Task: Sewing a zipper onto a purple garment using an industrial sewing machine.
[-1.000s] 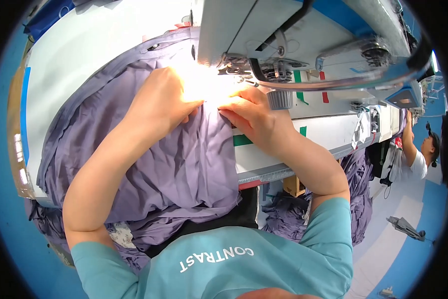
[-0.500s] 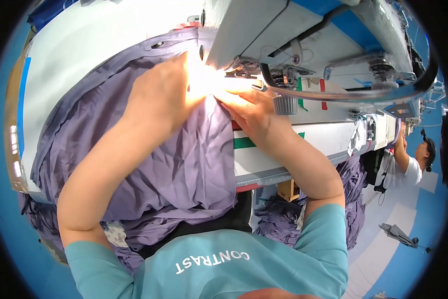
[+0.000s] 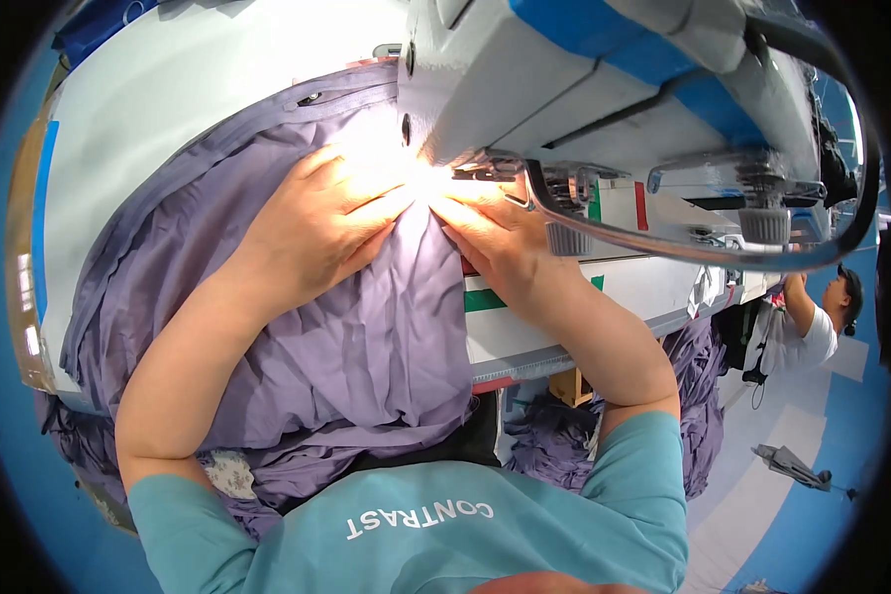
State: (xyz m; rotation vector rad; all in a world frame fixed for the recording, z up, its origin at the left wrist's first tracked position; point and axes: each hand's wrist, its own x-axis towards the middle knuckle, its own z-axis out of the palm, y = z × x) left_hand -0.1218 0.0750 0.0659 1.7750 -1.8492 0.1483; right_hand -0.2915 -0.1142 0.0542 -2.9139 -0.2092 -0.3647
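Note:
Purple fabric [image 3: 297, 327], gathered in folds, spreads over the white table and hangs down towards my lap. A grey sewing machine head [image 3: 505, 89] stands above its far right part. My left hand [image 3: 316, 223] is closed on the fabric just left of the needle area, fingers pointing right. From the right, my right hand [image 3: 500, 228] pinches the fabric's edge under the machine head, thumb and fingers together. Strong lamp glare washes out the fingertips of both hands and the needle area. A zip or band edge [image 3: 312, 99] runs along the fabric's far side.
A curved clear guard [image 3: 683, 255] juts out in front of the machine. Heaped purple cloth [image 3: 698, 396] lies below the table at the right. A person [image 3: 807, 322] in a white top works at the far right. The white table [image 3: 217, 49] has blue tape at its left edge.
My left hand has come down and towards me from beside the machine head, its fingers now lower on the fabric. The right hand has barely moved. The view has shifted slightly.

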